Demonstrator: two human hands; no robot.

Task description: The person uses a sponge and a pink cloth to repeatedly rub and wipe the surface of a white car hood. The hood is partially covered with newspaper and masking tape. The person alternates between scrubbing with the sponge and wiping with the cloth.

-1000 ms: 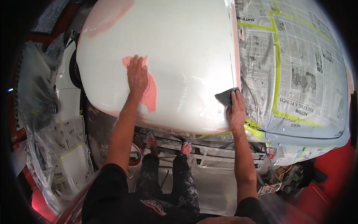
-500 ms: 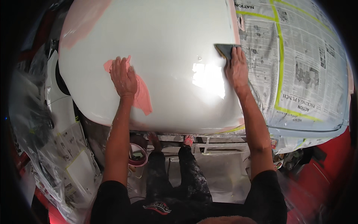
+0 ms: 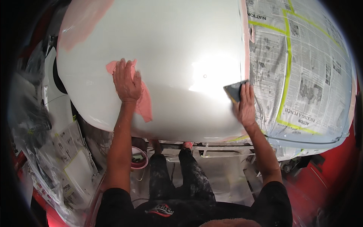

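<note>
My left hand (image 3: 127, 86) lies open on a pink cloth (image 3: 145, 107); my right hand (image 3: 247, 110) grips a dark sheet (image 3: 233, 90) that, overshooting the panel (image 3: 170, 45), could tear newspaper (image 3: 264, 60).

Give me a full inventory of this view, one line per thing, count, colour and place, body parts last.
Panel: one, white with pink patches, centre
Cloth: one, pink, under the left hand
Folded sheet: one, dark grey, under the right fingers
Newspaper: several sheets, grey print, right
Tape: several strips, yellow-green, across the newspaper
Bucket: one, pink, below the panel's near edge
Plastic sheeting: count unclear, clear, far left
Red surfaces: several, lower left and right
Left hand: one, bare, flat on the cloth
Right hand: one, bare, at the panel's right edge
Legs: two, in dark smeared trousers, lower centre
</note>
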